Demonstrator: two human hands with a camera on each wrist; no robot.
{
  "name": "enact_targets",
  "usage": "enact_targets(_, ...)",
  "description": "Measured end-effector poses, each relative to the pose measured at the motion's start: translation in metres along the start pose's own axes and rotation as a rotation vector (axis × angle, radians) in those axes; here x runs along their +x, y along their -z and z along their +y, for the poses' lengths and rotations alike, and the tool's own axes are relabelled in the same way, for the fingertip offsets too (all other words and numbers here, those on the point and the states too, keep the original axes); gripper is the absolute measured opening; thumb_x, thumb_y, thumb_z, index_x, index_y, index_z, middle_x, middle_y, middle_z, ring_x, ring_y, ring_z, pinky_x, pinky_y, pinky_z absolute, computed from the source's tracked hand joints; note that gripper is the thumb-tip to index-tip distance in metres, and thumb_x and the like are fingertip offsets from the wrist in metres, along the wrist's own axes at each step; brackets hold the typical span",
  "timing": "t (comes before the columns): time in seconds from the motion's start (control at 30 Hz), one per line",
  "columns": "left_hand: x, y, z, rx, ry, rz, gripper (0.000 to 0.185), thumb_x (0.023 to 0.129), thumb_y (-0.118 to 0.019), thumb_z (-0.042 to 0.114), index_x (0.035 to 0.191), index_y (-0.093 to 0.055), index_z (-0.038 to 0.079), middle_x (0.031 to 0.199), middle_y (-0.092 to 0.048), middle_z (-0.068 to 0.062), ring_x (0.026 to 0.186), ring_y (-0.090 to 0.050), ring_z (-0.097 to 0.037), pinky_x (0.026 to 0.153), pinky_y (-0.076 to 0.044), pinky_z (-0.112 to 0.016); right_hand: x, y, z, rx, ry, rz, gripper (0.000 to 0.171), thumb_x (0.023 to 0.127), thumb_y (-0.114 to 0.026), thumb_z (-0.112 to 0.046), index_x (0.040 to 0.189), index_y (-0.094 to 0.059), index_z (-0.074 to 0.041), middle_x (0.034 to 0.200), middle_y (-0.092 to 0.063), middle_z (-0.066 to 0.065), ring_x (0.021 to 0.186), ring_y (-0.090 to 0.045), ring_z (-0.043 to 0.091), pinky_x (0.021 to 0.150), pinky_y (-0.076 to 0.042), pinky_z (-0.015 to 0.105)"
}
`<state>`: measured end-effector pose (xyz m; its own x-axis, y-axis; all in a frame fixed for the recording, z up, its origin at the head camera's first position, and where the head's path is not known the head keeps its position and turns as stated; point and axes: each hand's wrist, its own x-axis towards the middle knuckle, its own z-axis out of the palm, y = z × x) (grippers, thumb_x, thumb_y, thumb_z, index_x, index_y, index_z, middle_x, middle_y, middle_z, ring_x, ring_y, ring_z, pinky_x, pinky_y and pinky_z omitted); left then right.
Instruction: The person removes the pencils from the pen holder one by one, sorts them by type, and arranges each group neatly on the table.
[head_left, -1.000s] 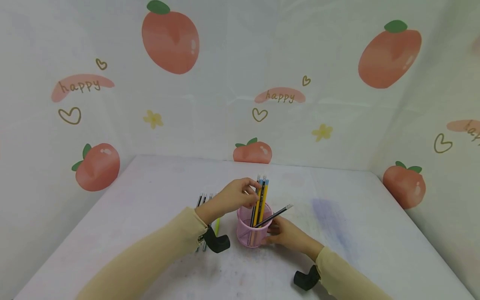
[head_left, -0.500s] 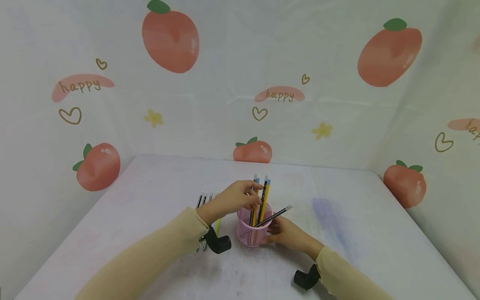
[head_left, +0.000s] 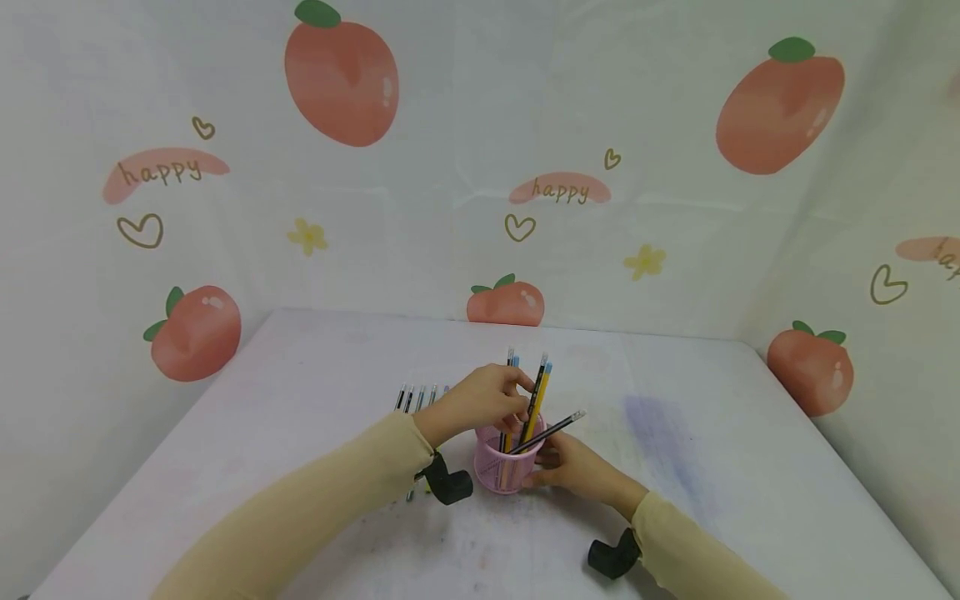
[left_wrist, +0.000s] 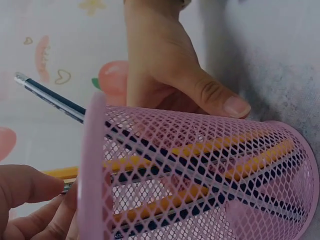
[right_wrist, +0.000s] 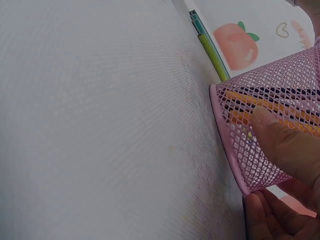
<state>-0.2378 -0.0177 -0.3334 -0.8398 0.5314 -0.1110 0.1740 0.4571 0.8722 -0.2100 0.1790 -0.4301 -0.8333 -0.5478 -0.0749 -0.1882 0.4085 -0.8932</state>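
A pink mesh pencil cup [head_left: 489, 468] stands upright on the table, with several black and yellow pencils in it. My right hand [head_left: 583, 472] grips the cup low on its right side, thumb on the mesh in the right wrist view. Over the cup's mouth, my left hand [head_left: 480, 398] has its thumb and fingers around a black pencil [head_left: 537, 385] and a yellow pencil [head_left: 542, 393], which lean right. Another dark pencil [head_left: 562, 422] slants far out over the right rim. The left fingertips are partly hidden behind the rim [left_wrist: 91, 165] in the left wrist view.
Several pencils [head_left: 408, 398] lie side by side on the table left of the cup, partly covered by the left forearm. A green one [right_wrist: 212, 56] lies beside the cup's base. A printed cloth backdrop [head_left: 420, 258] rises behind the table.
My left hand has moved slightly right and down toward the cup's mouth. A black and a yellow pencil have swung right, apart from the others. The right hand keeps its place on the cup.
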Motion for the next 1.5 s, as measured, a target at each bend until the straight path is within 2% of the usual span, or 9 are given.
enact_targets(0.3, 0.003, -0.004, 0.0, 0.024, 0.022, 0.021, 0.016, 0.092, -0.058, 0.007, 0.107, -0.063, 0.003, 0.07, -0.068, -0.005, 0.052, -0.063, -0.013, 0.062, -0.06, -0.04, 0.002, 0.0, 0.002, 0.023, 0.026, -0.012, 0.068, 0.084, -0.075, -0.016, 0.137, -0.039, 0.008, 0.137, -0.049, 0.027, 0.124, -0.053, 0.042, 0.103, -0.045, 0.049)
enact_targets(0.57, 0.005, -0.005, -0.001, 0.023, -0.004, 0.024, 0.012, 0.09, -0.065, 0.007, 0.101, -0.065, 0.005, 0.068, -0.067, -0.004, 0.052, -0.063, -0.012, 0.059, -0.06, -0.037, 0.002, 0.0, 0.001, 0.01, 0.005, -0.004, 0.071, 0.084, -0.076, -0.017, 0.139, -0.038, 0.006, 0.137, -0.048, 0.026, 0.124, -0.053, 0.042, 0.104, -0.044, 0.049)
enact_targets(0.77, 0.003, -0.006, -0.001, 0.082, -0.014, 0.036, 0.008, 0.089, -0.068, 0.01, 0.096, -0.065, 0.008, 0.066, -0.062, -0.001, 0.053, -0.06, -0.009, 0.06, -0.06, -0.037, 0.0, 0.0, 0.0, -0.012, 0.001, 0.005, 0.073, 0.083, -0.077, -0.018, 0.139, -0.037, 0.005, 0.136, -0.05, 0.025, 0.122, -0.054, 0.042, 0.102, -0.045, 0.05)
enact_targets(0.9, 0.001, -0.004, -0.001, 0.083, -0.021, 0.044, 0.008, 0.088, -0.07, 0.011, 0.093, -0.066, 0.008, 0.07, -0.062, -0.001, 0.056, -0.061, -0.009, 0.062, -0.06, -0.04, 0.001, -0.001, 0.001, -0.01, 0.016, 0.007, 0.074, 0.083, -0.076, -0.017, 0.14, -0.035, 0.005, 0.137, -0.049, 0.027, 0.122, -0.054, 0.043, 0.103, -0.045, 0.051)
enact_targets(1.1, -0.004, 0.002, -0.006, 0.109, -0.079, 0.072, 0.008, 0.087, -0.071, 0.014, 0.093, -0.067, 0.009, 0.085, -0.066, 0.0, 0.067, -0.062, -0.009, 0.059, -0.057, -0.025, 0.001, -0.001, 0.001, -0.005, 0.029, 0.012, 0.075, 0.083, -0.076, -0.016, 0.141, -0.035, 0.006, 0.136, -0.049, 0.028, 0.123, -0.053, 0.043, 0.104, -0.043, 0.051)
enact_targets(1.33, -0.007, 0.006, -0.013, 0.001, -0.145, 0.072, 0.012, 0.09, -0.067, 0.01, 0.1, -0.064, 0.004, 0.092, -0.067, -0.006, 0.076, -0.066, -0.012, 0.07, -0.06, -0.033, 0.001, -0.001, 0.0, -0.012, 0.018, 0.02, 0.069, 0.082, -0.077, -0.016, 0.137, -0.04, 0.006, 0.135, -0.051, 0.027, 0.123, -0.054, 0.042, 0.104, -0.044, 0.05)
enact_targets(1.5, -0.007, 0.01, -0.018, -0.092, -0.199, 0.092, 0.016, 0.091, -0.065, 0.008, 0.106, -0.061, 0.002, 0.098, -0.067, -0.011, 0.081, -0.068, -0.013, 0.071, -0.059, -0.028, 0.001, -0.002, 0.001, 0.002, 0.016, 0.017, 0.067, 0.082, -0.077, -0.016, 0.135, -0.042, 0.007, 0.134, -0.051, 0.027, 0.122, -0.054, 0.043, 0.104, -0.044, 0.05)
